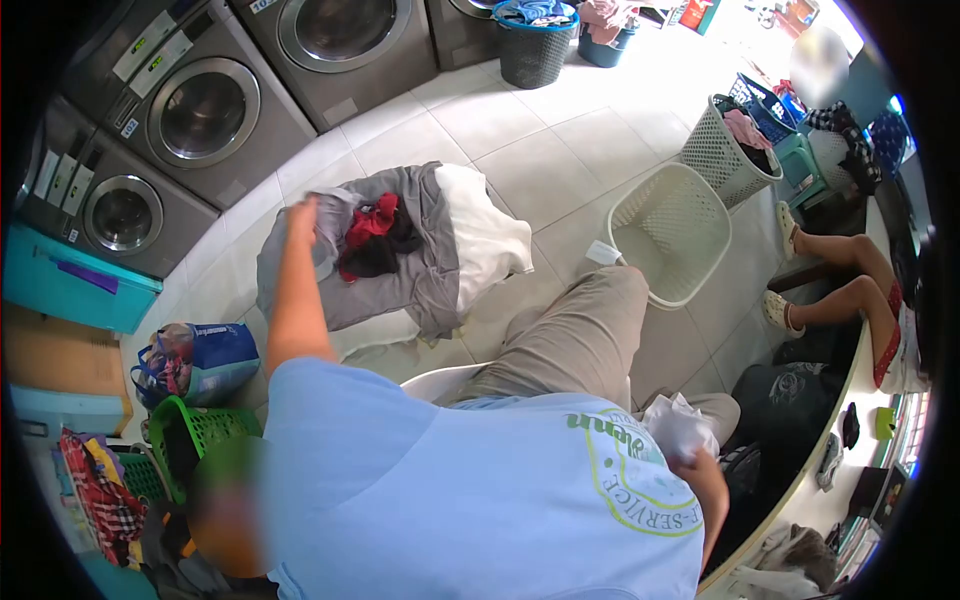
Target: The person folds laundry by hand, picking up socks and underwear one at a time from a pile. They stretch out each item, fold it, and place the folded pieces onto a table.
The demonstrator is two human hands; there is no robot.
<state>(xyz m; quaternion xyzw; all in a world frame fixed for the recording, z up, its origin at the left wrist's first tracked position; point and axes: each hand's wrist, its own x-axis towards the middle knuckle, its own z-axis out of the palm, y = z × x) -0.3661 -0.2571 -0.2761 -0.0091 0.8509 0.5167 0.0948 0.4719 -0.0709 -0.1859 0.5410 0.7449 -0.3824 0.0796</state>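
Note:
My left hand (303, 218) reaches out over a heap of laundry on the floor, its fingers closed at a light-grey cloth (336, 218), slightly blurred. This cloth lies on a darker grey sheet (428, 255), beside a red garment (372, 222) and a black garment (372, 257). A white cloth (485, 232) forms the heap's right side. Low at my right side, my right hand (692, 465) grips a crumpled white cloth (680, 425); some of its fingers are hidden behind the cloth and my body.
An off-white laundry basket (722, 232) stands by my knee, with a filled basket (705, 150) behind it. Front-loading machines (205, 110) line the far left. A blue bag (222, 358) and green basket (215, 425) are at my left. A person's legs (845, 265) are at right.

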